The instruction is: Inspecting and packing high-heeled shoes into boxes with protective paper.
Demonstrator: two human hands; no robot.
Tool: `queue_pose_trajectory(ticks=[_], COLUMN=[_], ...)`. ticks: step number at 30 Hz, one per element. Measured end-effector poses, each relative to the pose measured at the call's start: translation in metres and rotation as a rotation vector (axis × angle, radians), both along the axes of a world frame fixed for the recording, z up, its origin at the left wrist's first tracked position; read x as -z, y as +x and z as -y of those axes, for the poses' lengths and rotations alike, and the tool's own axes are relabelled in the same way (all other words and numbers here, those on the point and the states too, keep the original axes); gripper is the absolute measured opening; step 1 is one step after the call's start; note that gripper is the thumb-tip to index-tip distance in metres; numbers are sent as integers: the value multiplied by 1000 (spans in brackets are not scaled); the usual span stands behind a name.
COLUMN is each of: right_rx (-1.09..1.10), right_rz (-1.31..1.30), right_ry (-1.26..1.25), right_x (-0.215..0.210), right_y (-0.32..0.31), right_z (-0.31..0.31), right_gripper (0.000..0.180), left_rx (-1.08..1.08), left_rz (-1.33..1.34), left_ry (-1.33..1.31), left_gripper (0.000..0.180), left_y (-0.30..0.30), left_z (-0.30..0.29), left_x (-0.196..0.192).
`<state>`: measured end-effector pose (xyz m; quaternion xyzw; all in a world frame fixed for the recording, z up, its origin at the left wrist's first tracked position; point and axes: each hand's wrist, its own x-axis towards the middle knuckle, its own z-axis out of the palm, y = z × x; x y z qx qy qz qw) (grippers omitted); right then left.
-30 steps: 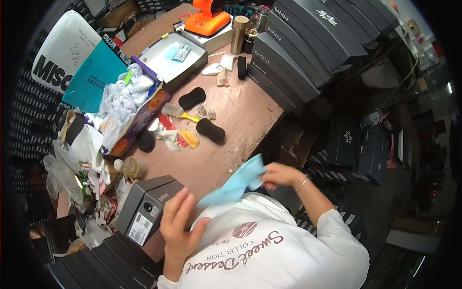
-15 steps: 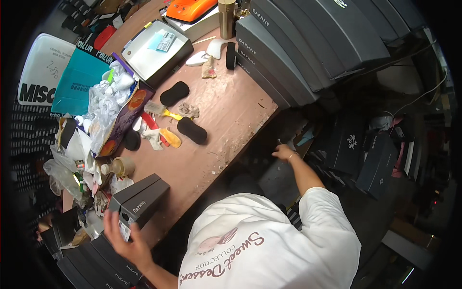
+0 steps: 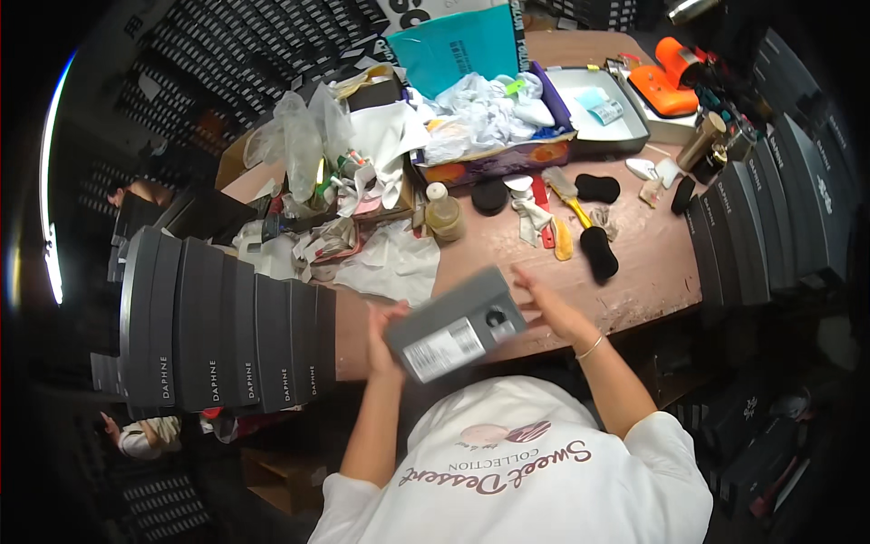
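On the tabletop (image 3: 654, 240), a purple carton (image 3: 503, 166) is holding crumpled whitish wrapping (image 3: 480, 109), while an adjacent shallow white-lined box (image 3: 573, 85) is carrying a pale blue packet (image 3: 602, 107). A capped bottle (image 3: 444, 218) is standing nearer, containing yellowish liquid. A grey box (image 3: 458, 324), its contents hidden, is lying tilted between the hands near the front edge. The left grip (image 3: 384, 337) is closing on its left end; the right grip (image 3: 557, 315), fingers parted, is occupying the right end, contact being impossible to tell. Both forearms are extending forward.
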<state>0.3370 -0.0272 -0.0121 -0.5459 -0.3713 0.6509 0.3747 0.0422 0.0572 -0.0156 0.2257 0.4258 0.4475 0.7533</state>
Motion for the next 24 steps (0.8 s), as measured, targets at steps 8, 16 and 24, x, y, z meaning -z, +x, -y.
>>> queue_pose_trajectory(ticks=[8,16,24], right_rx=[349,473,261], right_rz=[-358,-231,407], right_ry=[12,-108,134], right_x=[4,81,136], right_y=[-40,20,23], right_z=[59,62,47], right_gripper=[62,63,70], left_rx=[385,379,-119], left_rz=[62,-443,98], left_ry=[-322,123,-330], left_gripper=[78,83,86], left_y=[16,87,119], left_z=[53,-20,-182], left_x=[-34,114,170])
